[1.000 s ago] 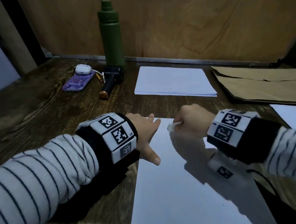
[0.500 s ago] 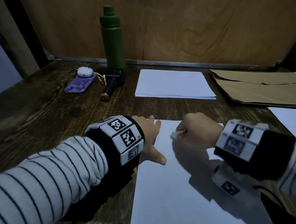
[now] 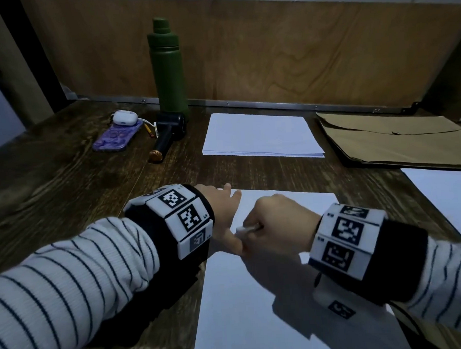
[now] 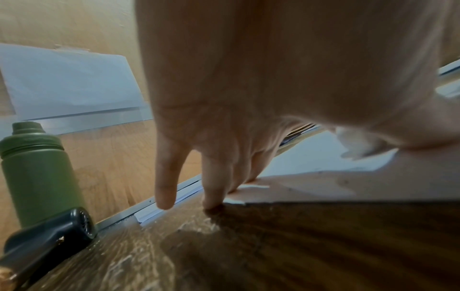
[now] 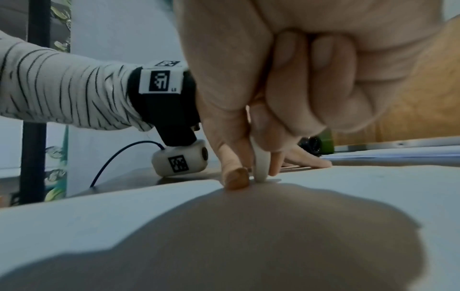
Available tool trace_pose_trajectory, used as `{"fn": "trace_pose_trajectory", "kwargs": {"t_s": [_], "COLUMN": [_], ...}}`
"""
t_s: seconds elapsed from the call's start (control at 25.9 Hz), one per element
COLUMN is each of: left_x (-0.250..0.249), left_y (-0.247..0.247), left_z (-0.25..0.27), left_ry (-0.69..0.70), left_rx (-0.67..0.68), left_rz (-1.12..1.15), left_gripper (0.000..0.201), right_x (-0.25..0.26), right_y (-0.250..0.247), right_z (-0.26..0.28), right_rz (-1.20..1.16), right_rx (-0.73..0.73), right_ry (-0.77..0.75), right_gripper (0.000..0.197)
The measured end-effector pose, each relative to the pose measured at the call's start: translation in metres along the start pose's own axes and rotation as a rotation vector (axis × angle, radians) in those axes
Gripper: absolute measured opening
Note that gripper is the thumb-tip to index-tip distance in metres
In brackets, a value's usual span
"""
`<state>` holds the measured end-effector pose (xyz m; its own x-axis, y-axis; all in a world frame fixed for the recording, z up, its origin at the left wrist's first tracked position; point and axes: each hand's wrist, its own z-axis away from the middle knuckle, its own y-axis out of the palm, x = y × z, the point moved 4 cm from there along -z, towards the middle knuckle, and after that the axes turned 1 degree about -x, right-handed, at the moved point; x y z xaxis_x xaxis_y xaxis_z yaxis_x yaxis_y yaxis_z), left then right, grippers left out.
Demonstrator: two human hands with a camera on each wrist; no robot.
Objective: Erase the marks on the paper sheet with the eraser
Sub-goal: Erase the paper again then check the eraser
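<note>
Writing: the band on the left wrist (image 3: pixel 182 217) carries black-and-white square codes and small letters that look like "L4"; in the right wrist view a panel reads "L5". The codes on the right band (image 3: pixel 346 237) are too blurred to read.
Right hand: the right hand (image 3: pixel 280 222) is curled into a fist, and thumb and fingers pinch the white eraser (image 3: pixel 247 229). The tip of the eraser (image 5: pixel 261 167) touches the paper sheet (image 3: pixel 244 307).
Left hand: the left hand (image 3: pixel 226 214) lies flat with straight fingers on the left edge of the sheet, just beside the eraser, and holds nothing.
Sheet: on the wooden table (image 3: pixel 63 169), in front of the person; marks are too faint to tell.
Bottle: the green bottle (image 3: pixel 168 71) stands upright beyond the sheet with its cap on; the content is hidden.
Other: a paper stack (image 3: pixel 259 135) lies beyond the sheet, right of the bottle.
</note>
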<state>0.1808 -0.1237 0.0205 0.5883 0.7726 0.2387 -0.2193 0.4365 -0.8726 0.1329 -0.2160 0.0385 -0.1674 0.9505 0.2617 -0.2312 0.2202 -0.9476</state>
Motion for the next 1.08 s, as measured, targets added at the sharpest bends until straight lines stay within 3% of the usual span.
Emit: {"fn": "trace_pose_trajectory", "kwargs": {"t_s": [0.12, 0.19, 0.27, 0.35, 0.42, 0.54, 0.73, 0.85, 0.96, 1.08], "left_x": [0.002, 0.004, 0.009, 0.018, 0.027, 0.037, 0.040, 0.024, -0.022, -0.076], "left_y": [0.002, 0.001, -0.004, -0.009, -0.012, -0.014, -0.019, -0.028, -0.034, -0.031], "left_z": [0.002, 0.002, 0.003, 0.003, 0.003, -0.001, -0.001, 0.002, 0.007, 0.007], "left_ry": [-0.006, 0.007, 0.024, 0.022, 0.029, 0.041, -0.010, -0.053, 0.087, 0.249], "left_rx": [0.036, 0.053, 0.061, 0.074, 0.069, 0.049, 0.046, -0.052, -0.164, -0.114], "left_rz": [0.020, 0.037, 0.065, 0.121, 0.238, 0.369, 0.485, 0.334, 0.167, 0.069], "left_gripper": [0.119, 0.116, 0.107, 0.092, 0.071, 0.054, 0.056, 0.053, 0.058, 0.060], "right_x": [-0.037, -0.067, -0.088, -0.102, -0.107, -0.109, -0.116, -0.119, -0.125, -0.130], "right_y": [-0.020, -0.027, -0.026, -0.021, -0.013, -0.008, -0.004, -0.002, -0.002, -0.002], "right_z": [-0.007, -0.005, 0.003, 0.012, 0.017, 0.016, 0.015, 0.014, 0.013, 0.012], "right_rz": [0.044, -0.078, -0.482, -0.898, -1.139, -1.230, -1.286, -1.318, -1.349, -1.414], "right_rx": [-0.077, -0.052, -0.045, -0.091, -0.075, -0.056, -0.062, -0.034, -0.030, -0.080], "right_ry": [0.200, 0.301, 0.378, 0.477, 0.525, 0.531, 0.528, 0.530, 0.554, 0.585], "right_gripper": [0.024, 0.033, 0.036, 0.027, 0.028, 0.027, 0.027, 0.034, 0.036, 0.032]}}
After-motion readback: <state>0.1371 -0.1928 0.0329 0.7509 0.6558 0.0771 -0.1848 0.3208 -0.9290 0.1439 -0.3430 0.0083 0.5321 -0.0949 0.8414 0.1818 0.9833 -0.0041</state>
